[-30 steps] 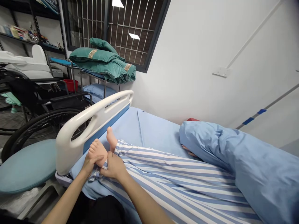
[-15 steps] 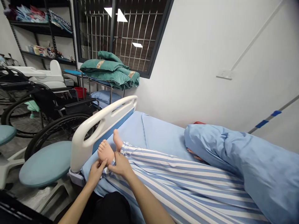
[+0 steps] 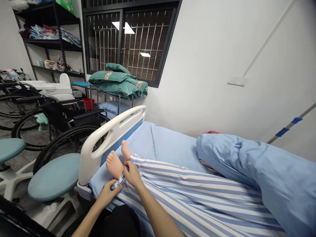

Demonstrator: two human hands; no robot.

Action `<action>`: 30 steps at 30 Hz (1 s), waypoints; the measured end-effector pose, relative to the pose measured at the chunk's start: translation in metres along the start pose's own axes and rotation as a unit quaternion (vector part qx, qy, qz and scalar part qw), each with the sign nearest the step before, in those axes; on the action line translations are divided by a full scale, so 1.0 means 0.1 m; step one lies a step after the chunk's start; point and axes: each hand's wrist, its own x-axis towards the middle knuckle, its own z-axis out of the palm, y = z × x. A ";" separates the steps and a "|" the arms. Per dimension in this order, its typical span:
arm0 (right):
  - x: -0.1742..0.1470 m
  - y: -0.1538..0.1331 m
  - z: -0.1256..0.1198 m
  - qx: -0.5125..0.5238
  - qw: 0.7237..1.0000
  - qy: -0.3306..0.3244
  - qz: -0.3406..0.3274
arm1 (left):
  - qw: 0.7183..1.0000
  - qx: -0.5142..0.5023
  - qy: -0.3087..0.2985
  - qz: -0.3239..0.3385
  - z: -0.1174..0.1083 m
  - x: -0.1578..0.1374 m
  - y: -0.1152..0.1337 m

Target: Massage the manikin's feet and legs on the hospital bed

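Note:
Blue-and-white striped trousers [image 3: 177, 194] cover two legs stretched along the bed. From their cuffs stick out a near bare foot [image 3: 115, 165] and a far bare foot [image 3: 125, 152], both smooth like a manikin's. My left hand [image 3: 108, 195] is closed on the lower side of the near trouser cuff, below the heel. On the upper side, by the ankle, my right hand [image 3: 132, 173] pinches the same cuff between thumb and fingers. Some of the cuff is hidden behind my fingers.
A white bed end board [image 3: 86, 158] rises beyond the feet. Outside it are a round stool [image 3: 55, 177] and a wheelchair [image 3: 74, 131]. A blue quilt [image 3: 234, 158] lies over the upper legs. Green folded bedding [image 3: 120, 84] sits by the window.
My left hand has moved from the near foot down to the trouser cuff. My right hand stays at the cuff near the ankle. The camera view has tilted up slightly.

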 end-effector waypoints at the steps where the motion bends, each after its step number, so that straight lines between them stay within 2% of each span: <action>1: 0.00 0.01 0.00 0.001 1.000 0.002 0.001 | 1.000 -0.005 -0.006 0.006 0.01 0.01 0.00; 7: 0.02 0.03 0.00 -0.012 1.000 -0.007 0.007 | 0.999 -0.043 -0.021 0.011 0.01 0.08 0.07; 14: -0.01 0.00 0.01 -0.024 0.999 0.033 0.018 | 0.994 0.089 0.060 -0.011 0.00 0.04 0.16; 16: -0.01 -0.02 0.00 -0.020 0.999 0.045 0.020 | 0.985 0.139 0.099 -0.002 0.01 -0.02 0.20; 18: -0.01 -0.03 -0.01 -0.008 0.999 0.049 0.020 | 0.969 0.183 0.168 0.017 0.04 -0.09 0.24; 21: 0.01 -0.03 -0.02 0.023 0.998 0.048 0.020 | 0.941 0.218 0.248 0.079 0.09 -0.16 0.34; 23: 0.03 -0.02 -0.01 0.045 0.998 0.049 0.024 | 0.936 0.224 0.235 0.138 0.14 -0.17 0.44; 25: 0.05 -0.01 -0.01 0.065 0.996 0.053 0.032 | 0.937 0.222 0.192 0.192 0.20 -0.15 0.54; 27: 0.07 0.00 -0.05 0.072 0.995 0.059 0.043 | 0.934 0.224 0.163 0.227 0.24 -0.10 0.63; 30: 0.04 0.02 -0.24 0.042 0.997 0.062 0.033 | 0.918 0.251 0.164 0.260 0.27 -0.02 0.71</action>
